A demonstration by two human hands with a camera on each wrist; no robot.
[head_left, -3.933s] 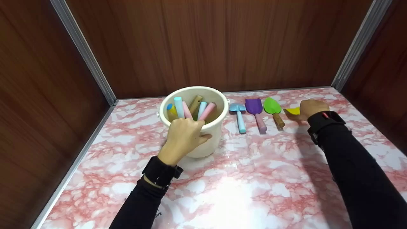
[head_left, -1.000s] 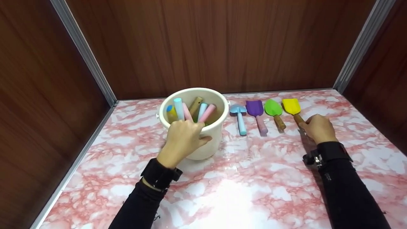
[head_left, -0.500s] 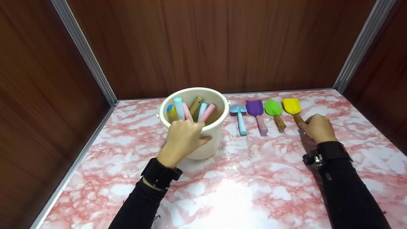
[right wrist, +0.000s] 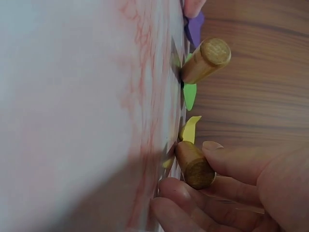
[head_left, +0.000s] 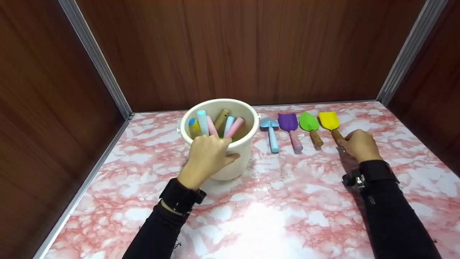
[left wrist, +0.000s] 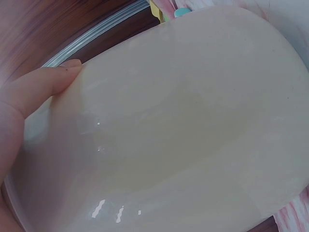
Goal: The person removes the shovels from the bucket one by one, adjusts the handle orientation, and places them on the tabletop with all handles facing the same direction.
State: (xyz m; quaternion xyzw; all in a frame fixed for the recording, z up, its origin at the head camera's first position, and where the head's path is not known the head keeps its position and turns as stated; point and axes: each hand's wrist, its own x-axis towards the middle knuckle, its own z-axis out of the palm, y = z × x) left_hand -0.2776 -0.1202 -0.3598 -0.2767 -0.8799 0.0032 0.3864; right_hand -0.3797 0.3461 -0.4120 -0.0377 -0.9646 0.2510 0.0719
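Note:
My left hand [head_left: 208, 154] grips the front rim of a white bucket [head_left: 230, 165]; its thumb lies along the outer wall, and the fingers inside are hidden. Several handles stick up from the bucket, among them a light blue handle [head_left: 202, 122] and a pink handle [head_left: 235, 126]. At the right, my right hand [head_left: 359, 145] pinches the wooden handle of a yellow toy shovel [head_left: 329, 120] lying on the table. In the right wrist view, thumb and fingers close around that handle's end [right wrist: 199, 169].
Left of the yellow shovel lie a green trowel [head_left: 309, 121], a purple shovel [head_left: 288, 121] and a light blue shovel [head_left: 269, 123] in a row. The marbled table [head_left: 143, 190] is bounded by brown wood-grain panels [head_left: 230, 50] at the back and sides.
Since the earliest frame, my right hand has drawn back towards me, from over the yellow shovel to its handle end. The shovel's blade now shows. My left hand stays on the bucket rim.

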